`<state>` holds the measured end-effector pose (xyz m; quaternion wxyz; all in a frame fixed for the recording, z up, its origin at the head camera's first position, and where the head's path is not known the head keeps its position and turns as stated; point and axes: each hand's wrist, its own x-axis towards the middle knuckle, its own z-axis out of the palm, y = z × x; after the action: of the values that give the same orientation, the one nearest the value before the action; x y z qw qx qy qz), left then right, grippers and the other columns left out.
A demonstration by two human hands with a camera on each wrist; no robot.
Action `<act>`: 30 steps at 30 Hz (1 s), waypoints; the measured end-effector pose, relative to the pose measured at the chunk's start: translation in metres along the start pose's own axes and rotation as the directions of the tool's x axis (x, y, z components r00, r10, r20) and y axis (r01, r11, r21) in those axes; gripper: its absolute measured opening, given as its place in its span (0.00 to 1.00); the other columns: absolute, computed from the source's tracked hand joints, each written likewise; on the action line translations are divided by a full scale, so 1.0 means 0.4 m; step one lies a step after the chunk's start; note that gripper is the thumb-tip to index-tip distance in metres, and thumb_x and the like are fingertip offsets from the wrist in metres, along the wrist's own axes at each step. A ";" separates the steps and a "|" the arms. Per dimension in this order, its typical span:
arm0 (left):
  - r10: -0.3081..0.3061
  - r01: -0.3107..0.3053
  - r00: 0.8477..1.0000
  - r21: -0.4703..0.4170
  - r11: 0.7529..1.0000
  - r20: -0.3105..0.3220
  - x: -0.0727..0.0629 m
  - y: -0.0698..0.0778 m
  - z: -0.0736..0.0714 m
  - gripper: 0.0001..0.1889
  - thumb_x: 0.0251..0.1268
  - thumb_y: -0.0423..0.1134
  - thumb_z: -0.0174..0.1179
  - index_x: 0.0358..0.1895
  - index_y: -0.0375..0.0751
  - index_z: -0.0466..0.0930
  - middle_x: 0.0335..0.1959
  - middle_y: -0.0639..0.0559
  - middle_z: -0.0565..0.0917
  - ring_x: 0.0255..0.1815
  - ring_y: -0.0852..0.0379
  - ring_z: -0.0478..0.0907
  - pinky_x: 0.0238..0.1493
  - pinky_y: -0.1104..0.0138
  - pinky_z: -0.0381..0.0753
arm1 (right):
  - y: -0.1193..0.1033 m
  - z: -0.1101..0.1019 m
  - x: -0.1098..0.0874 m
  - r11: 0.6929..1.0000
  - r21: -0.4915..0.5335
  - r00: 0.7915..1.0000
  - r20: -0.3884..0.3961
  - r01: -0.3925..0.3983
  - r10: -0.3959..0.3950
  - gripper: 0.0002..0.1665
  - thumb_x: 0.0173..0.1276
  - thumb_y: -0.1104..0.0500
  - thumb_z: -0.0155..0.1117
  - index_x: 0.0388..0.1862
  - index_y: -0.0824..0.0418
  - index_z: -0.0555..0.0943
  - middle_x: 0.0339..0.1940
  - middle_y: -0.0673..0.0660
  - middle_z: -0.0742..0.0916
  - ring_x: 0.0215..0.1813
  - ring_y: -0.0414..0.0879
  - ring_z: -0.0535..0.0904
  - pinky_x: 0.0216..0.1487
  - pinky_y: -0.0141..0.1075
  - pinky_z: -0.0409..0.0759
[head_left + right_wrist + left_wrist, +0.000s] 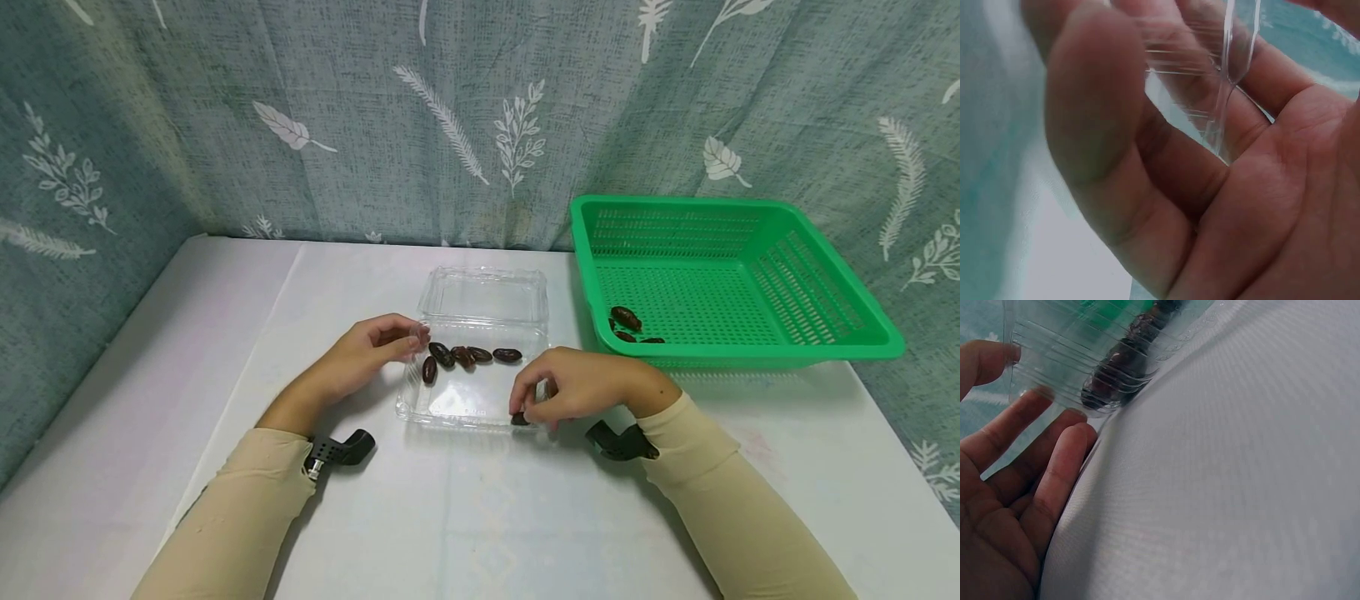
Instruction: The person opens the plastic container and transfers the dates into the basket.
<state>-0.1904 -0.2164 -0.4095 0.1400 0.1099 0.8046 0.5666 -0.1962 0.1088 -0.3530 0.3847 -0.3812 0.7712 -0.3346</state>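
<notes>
A clear plastic clamshell container lies on the white table with its lid folded back. Several dark brown dates form a rough row across its far half, one date lying nearer the left wall. My left hand holds the container's left rim; the left wrist view shows its fingertips against the ridged side. At the container's front right corner, my right hand pinches a date between thumb and fingers. In the right wrist view, the fingers hide that date and surround the container's edge.
A green plastic basket stands at the back right, with several dates in its near left corner. Behind the table hangs a leaf-patterned curtain. Black camera mounts project from both wrists.
</notes>
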 end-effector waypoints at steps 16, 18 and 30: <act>0.022 -0.022 1.000 -0.020 1.000 0.004 -0.003 0.002 -0.002 0.17 0.77 0.36 0.53 0.60 0.30 0.75 0.59 0.36 0.81 0.55 0.61 0.80 0.56 0.73 0.81 | -0.008 0.016 0.005 0.999 -0.014 0.999 0.000 0.039 -0.039 0.07 0.69 0.59 0.63 0.39 0.55 0.88 0.31 0.51 0.88 0.29 0.50 0.85 0.28 0.31 0.80; 0.027 -0.027 1.000 -0.029 0.999 0.005 -0.003 0.002 -0.002 0.16 0.76 0.36 0.53 0.60 0.29 0.75 0.59 0.35 0.81 0.54 0.62 0.80 0.55 0.72 0.82 | -0.009 0.017 0.006 0.999 -0.016 0.999 -0.001 0.033 -0.033 0.08 0.70 0.61 0.59 0.40 0.56 0.86 0.32 0.52 0.87 0.29 0.48 0.85 0.29 0.31 0.80; 0.021 -0.021 1.000 -0.041 0.999 0.006 0.000 -0.001 -0.003 0.17 0.76 0.36 0.54 0.60 0.30 0.75 0.60 0.35 0.80 0.53 0.62 0.80 0.55 0.72 0.82 | -0.011 0.036 0.029 0.998 -0.041 0.996 -0.075 -0.041 0.037 0.04 0.65 0.58 0.68 0.32 0.56 0.82 0.25 0.47 0.85 0.21 0.42 0.80 0.22 0.32 0.78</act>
<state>-0.1910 -0.2176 -0.4096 0.1388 0.1171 0.7913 0.5839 -0.1873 0.0936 -0.3605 0.3541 -0.3615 0.7992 -0.3245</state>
